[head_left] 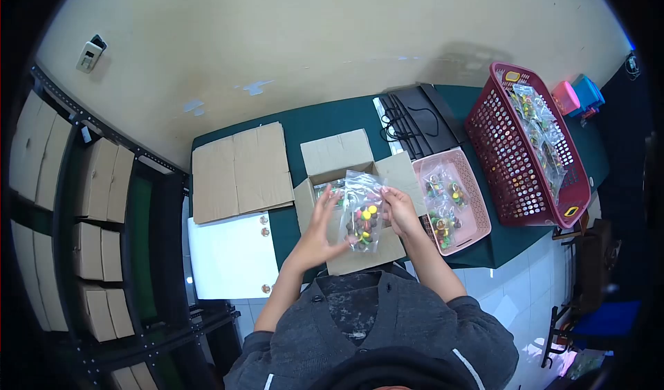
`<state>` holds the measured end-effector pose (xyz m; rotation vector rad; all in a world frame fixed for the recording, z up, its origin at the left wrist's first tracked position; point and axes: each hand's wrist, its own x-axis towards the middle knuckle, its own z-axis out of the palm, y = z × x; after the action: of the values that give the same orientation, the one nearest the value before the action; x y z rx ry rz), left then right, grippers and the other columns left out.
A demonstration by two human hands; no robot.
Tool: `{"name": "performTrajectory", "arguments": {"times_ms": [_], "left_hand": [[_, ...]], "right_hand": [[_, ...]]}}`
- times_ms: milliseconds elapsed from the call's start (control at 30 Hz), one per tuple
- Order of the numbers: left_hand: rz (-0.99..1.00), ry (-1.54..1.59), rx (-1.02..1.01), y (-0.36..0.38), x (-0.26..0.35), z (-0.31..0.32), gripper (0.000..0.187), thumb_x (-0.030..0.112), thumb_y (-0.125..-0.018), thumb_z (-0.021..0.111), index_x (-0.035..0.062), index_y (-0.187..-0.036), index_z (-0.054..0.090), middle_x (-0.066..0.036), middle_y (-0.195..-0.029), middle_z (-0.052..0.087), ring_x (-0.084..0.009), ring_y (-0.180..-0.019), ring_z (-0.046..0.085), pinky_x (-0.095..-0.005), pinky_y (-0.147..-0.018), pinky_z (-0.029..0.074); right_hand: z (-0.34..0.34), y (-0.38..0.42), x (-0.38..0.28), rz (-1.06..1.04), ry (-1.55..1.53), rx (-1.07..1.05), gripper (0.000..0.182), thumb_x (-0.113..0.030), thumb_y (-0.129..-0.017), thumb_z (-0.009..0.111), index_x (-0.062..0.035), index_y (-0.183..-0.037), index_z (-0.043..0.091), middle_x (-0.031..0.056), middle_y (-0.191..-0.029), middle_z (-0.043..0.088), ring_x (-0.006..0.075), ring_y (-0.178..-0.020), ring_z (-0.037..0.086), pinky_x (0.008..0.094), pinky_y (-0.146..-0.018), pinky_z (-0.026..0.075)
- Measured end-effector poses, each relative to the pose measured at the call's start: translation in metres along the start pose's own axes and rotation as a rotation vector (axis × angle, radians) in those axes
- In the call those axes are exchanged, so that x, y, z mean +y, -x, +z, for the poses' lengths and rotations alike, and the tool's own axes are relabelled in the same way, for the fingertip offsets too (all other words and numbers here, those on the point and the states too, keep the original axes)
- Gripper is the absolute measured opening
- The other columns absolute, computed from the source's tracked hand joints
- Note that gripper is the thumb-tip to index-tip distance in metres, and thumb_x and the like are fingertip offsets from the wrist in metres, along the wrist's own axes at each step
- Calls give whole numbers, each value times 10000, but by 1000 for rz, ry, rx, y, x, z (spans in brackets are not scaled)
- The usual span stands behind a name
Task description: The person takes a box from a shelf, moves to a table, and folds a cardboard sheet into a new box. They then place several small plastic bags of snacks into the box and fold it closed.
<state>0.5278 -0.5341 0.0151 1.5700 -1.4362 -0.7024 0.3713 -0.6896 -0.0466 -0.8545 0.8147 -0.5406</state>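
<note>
A clear plastic bag [364, 217] with small yellow, brown, red and green pieces inside hangs upright in front of me. My right hand [402, 212] pinches its upper right edge. On the other side, my left hand [317, 236] is open, fingers stretched out and thumb at the lower left of the bag. Behind and below the bag stands an open cardboard box [337, 149] with its flaps folded out. More clear plastic shows inside the box, partly hidden by the bag and my left hand.
A pink basket [472, 218] with several filled bags stands right of the box. Beyond it is a tall maroon basket [508, 175] holding more bags. Flattened cardboard [242, 172] and a white board [232, 258] lie left. Black cables [408, 123] lie behind; a shelf [142, 251] holds boxes.
</note>
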Motion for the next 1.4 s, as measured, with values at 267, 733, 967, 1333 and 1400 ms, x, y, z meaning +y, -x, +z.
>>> {"name": "performTrajectory", "arguments": {"times_ms": [267, 733, 967, 1333, 1400], "left_hand": [[154, -509, -187, 8, -9, 17, 581, 271, -732, 710, 186, -1255, 472, -110, -1294, 460, -317, -1234, 395, -548, -1060, 185], [-477, 230, 285, -1, -56, 3, 458, 384, -921, 482, -24, -799, 649, -36, -648, 627, -48, -580, 545, -207, -533, 422], [-428, 416, 410, -7, -77, 20, 519, 467, -917, 435, -7, -1024, 615, -67, -828, 642, -65, -674, 556, -205, -592, 443], [-292, 170, 481, -6, -63, 19, 509, 129, -904, 472, 91, -1377, 287, -221, -1386, 312, -358, -1264, 351, -402, -1022, 309], [-221, -25, 508, -6, -66, 22, 470, 106, -892, 470, 79, -1344, 343, -227, -1379, 321, -370, -1254, 359, -400, -1027, 300]], "right_hand": [[-7, -3, 34, 243, -280, 1, 388, -203, -918, 443, -25, -1256, 373, 165, -1210, 498, 250, -982, 573, 363, -804, 497], [-6, -4, 4, -189, 283, -104, 214, -181, -853, 614, 7, -953, 600, 71, -826, 659, 70, -808, 586, 231, -736, 446], [-5, -2, 28, -6, 467, -99, 270, -300, -860, 599, -45, -946, 620, 36, -820, 648, 53, -675, 522, 212, -658, 417], [-14, -19, 53, 119, 367, -56, 359, -172, -886, 540, -65, -1213, 438, 76, -770, 614, 71, -508, 476, 233, -470, 417], [-20, -25, 48, -54, 762, -7, 488, -195, -865, 557, -36, -1281, 357, 188, -889, 616, 202, -625, 592, 327, -568, 489]]}}
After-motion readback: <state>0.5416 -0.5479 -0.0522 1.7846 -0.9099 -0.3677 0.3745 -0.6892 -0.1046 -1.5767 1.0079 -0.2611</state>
